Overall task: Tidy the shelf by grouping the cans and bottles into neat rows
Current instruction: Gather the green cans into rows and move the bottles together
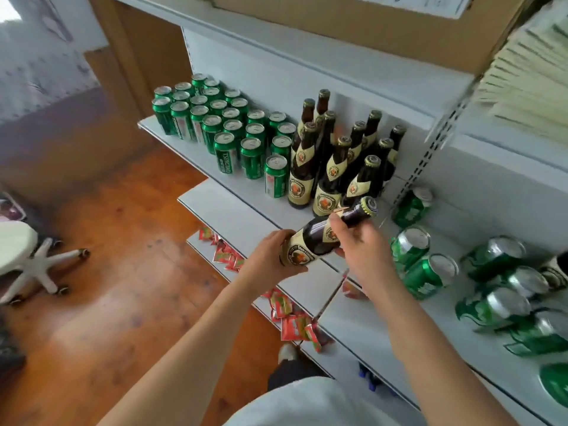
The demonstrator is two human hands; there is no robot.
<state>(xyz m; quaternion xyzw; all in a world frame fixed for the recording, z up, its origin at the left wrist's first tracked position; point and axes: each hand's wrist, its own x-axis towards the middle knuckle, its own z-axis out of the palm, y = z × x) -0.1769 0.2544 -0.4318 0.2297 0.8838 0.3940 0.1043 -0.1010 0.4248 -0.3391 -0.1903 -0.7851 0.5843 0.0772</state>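
Gripping tilted brown bottle (322, 238) with both hands: left hand (270, 256) curling round base, right hand (359, 244) pinching neck, near standing bottles (335, 161); right-side cans (430, 272) seemingly toppled, blurred.

A wooden floor (101, 272) of warm orange-brown boards spreads across the left and lower part of the view. On that floor, at the far left, stands a white swivel stool (18, 250) with a five-legged base on castors. Right of the stool, red snack packets (227, 256) lie scattered along a low white ledge above the floor, and more red packets (296, 325) lie further right and nearer. High above the floor, a brown cardboard box (353, 23) sits at the top. Behind the stool, a pale patterned wall (40, 66) rises from the floor.
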